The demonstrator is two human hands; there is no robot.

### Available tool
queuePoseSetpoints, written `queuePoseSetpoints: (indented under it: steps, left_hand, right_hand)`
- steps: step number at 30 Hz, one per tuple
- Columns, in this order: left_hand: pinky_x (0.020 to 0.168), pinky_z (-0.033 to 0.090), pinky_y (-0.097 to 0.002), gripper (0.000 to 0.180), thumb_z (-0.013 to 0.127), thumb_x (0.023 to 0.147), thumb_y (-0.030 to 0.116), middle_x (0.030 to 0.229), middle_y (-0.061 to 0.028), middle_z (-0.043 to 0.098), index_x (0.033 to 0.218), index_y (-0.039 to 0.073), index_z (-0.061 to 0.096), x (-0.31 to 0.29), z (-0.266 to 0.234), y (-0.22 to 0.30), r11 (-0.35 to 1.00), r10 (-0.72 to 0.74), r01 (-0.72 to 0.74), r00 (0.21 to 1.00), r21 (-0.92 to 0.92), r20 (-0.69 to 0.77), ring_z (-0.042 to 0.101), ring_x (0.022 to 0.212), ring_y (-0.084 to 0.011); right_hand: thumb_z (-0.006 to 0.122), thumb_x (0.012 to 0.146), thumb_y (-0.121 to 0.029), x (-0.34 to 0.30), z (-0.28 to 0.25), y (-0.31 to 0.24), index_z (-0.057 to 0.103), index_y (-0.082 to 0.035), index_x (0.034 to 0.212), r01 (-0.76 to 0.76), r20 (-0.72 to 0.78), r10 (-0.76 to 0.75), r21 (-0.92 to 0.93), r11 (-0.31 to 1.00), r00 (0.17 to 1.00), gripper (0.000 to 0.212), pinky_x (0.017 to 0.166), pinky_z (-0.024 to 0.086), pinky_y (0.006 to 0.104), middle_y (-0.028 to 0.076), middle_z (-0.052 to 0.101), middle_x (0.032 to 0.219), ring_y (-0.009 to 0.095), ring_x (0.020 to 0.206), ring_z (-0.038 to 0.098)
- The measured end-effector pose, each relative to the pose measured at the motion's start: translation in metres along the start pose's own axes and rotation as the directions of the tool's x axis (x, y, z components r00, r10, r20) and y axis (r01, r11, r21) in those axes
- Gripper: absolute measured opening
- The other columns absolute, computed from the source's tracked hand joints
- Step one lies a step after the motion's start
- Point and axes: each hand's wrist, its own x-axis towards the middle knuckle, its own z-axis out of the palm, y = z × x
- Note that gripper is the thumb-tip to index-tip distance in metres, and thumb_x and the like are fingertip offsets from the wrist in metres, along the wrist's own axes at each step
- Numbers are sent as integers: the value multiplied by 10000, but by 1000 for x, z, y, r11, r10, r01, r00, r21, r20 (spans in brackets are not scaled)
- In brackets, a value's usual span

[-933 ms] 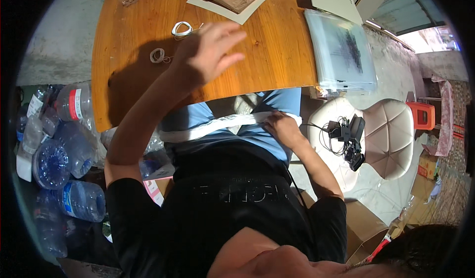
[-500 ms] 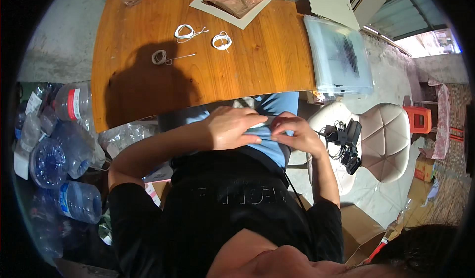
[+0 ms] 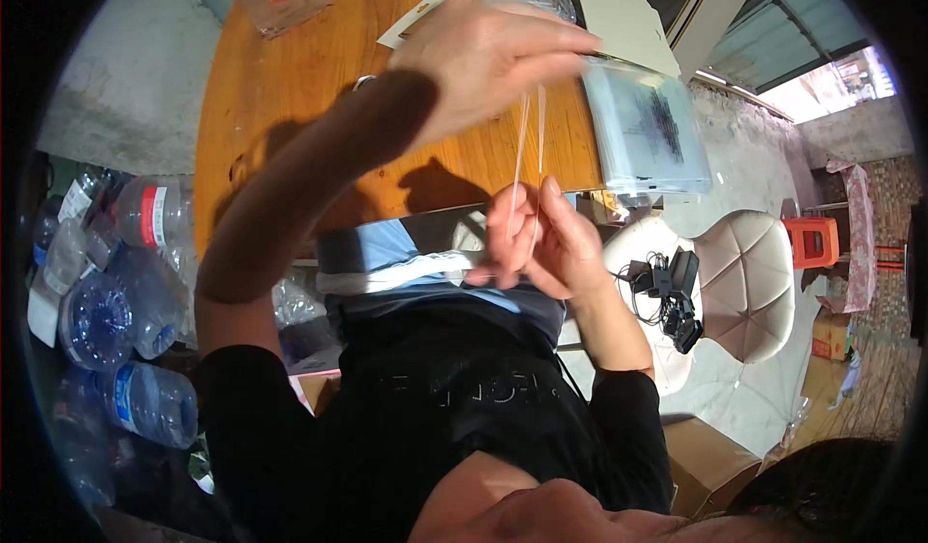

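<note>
A thin white cord point(image 3: 520, 142) runs in two strands between my hands. My left hand point(image 3: 483, 60) is raised over the table, fingers close together and slightly blurred, at the cord's upper end. Below the table's near edge, my right hand point(image 3: 551, 243) has its fingers curled around the lower part of the cord, palm partly showing. A bundle of white cords point(image 3: 387, 274) lies across my lap, its right end by my right fingers. Part of a white cord coil point(image 3: 363, 82) shows on the table beside my left wrist; my left arm hides the rest.
The wooden table point(image 3: 570, 152) carries a stack of clear plastic bags point(image 3: 648, 128), cream card point(image 3: 628, 26) and brown plastic packaging point(image 3: 280, 7). Plastic bottles point(image 3: 155, 398) crowd the left. At right, a cream chair point(image 3: 749, 282) and a black cable bundle point(image 3: 667, 287).
My left hand has risen from my lap to above the table, drawing the cord out lengthwise. My right hand has turned palm up. The white cord bundle on my lap is now uncovered.
</note>
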Motion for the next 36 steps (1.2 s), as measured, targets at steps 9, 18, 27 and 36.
queuePoseSetpoints:
  steps: [9, 18, 27, 36]
  left_hand:
    - [593, 511, -254, 276, 550, 897, 284, 969, -68, 681, 1020, 66, 667, -26, -22, 4, 83, 67, 419, 903, -904, 425, 658, 750, -155]
    - [543, 490, -204, 270, 589, 869, 317, 873, -101, 683, 911, 70, 690, -12, -41, 21, 506, -172, 599, 775, -621, 608, 629, 621, -95]
    - [422, 421, -174, 326, 594, 859, 388, 825, -51, 686, 1026, 120, 672, -19, -41, 13, 564, -127, 467, 864, -681, 487, 566, 504, -40]
    - [487, 433, -180, 219, 581, 885, 275, 722, -15, 664, 980, 113, 693, -18, -53, 1, 822, 115, 176, 880, -541, 462, 559, 506, -50]
  right_hand:
    - [540, 907, -121, 6, 1, -34, 583, -12, 916, 159, 23, -317, -898, 410, 948, 118, 596, 443, 242, 31, 596, 839, 94, 674, 537]
    - [474, 948, -164, 17, 13, -49, 555, -31, 913, 165, -30, -360, -851, 498, 932, 159, 604, 434, 220, 11, 573, 810, 89, 656, 519]
    - [469, 950, -181, 25, 15, -54, 572, -38, 949, 242, 58, -421, -884, 399, 905, 176, 591, 427, 223, 15, 551, 768, 102, 616, 517]
    - [500, 935, -208, 37, 13, -66, 564, -60, 923, 251, 1, -491, -861, 443, 871, 162, 612, 448, 225, 19, 596, 817, 82, 678, 541]
